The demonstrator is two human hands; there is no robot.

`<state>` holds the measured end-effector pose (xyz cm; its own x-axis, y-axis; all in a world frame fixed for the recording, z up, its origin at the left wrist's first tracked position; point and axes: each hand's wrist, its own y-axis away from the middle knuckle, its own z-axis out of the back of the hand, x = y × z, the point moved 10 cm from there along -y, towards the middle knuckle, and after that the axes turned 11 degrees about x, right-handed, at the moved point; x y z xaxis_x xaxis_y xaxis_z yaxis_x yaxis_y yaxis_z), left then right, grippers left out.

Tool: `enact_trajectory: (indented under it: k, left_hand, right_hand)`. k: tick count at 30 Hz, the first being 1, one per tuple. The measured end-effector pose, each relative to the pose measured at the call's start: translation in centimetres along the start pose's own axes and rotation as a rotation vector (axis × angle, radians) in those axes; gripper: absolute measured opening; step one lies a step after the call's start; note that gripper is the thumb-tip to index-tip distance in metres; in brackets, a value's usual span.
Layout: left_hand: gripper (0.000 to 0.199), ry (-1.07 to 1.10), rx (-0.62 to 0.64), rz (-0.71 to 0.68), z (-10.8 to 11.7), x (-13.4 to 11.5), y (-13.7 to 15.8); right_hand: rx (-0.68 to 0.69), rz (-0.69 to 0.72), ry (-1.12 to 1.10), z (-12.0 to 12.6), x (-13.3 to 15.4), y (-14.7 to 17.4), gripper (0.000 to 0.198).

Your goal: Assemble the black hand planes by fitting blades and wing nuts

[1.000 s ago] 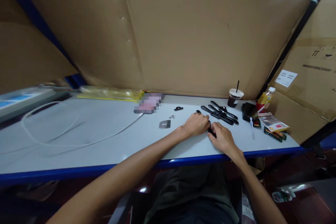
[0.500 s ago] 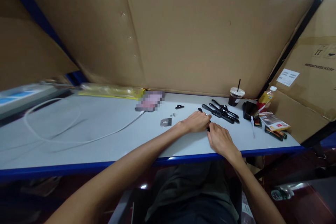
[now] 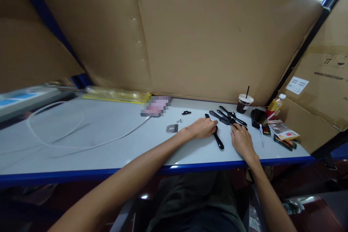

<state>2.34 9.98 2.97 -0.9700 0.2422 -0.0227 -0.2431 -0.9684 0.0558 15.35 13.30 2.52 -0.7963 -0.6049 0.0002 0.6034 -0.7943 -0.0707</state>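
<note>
My left hand (image 3: pixel 205 127) is closed around the middle of a black spokeshave (image 3: pixel 218 140), whose two handles stick out above and below the fingers. Curled over the near handle of another black spokeshave (image 3: pixel 223 119) are the fingers of my right hand (image 3: pixel 241 139); they partly hide it. More black spokeshaves (image 3: pixel 240 120) lie crossed just behind it. Left of my left hand, a flat grey metal blade (image 3: pixel 172 128) with a slot rests on the table. Small silver screws (image 3: pixel 179 120) and a small black cap piece (image 3: pixel 186 112) lie beyond it.
A drink cup with straw (image 3: pixel 245 103), a yellow-labelled bottle (image 3: pixel 276 106), a black case (image 3: pixel 259 117) and a packet (image 3: pixel 283 129) stand or lie at right. A blurred phone (image 3: pixel 156 106) with a white cable (image 3: pixel 119 138) is at left. Cardboard (image 3: pixel 190 36) walls the back.
My right hand has left the spokeshave in my left hand and moved right to the grouped spokeshaves. That spokeshave's near handle now shows. My left hand stays almost in place.
</note>
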Motion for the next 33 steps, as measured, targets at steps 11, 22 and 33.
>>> enact_trajectory:
  k: [11,22,33]
  left_hand:
    - [0.029,0.009,0.024,0.005,0.2,0.0,0.2]
    - [0.051,0.146,0.139,-0.073,-0.5,0.9,0.0]
    - [0.056,0.208,0.244,-0.057,-1.2,1.3,0.4]
  right_hand:
    - [-0.018,-0.069,-0.005,0.4,-0.2,0.3,0.03]
    - [0.111,-0.122,-0.103,-0.1,-2.1,0.8,0.028]
    - [0.314,-0.164,-0.104,-0.7,-6.1,1.6,0.008]
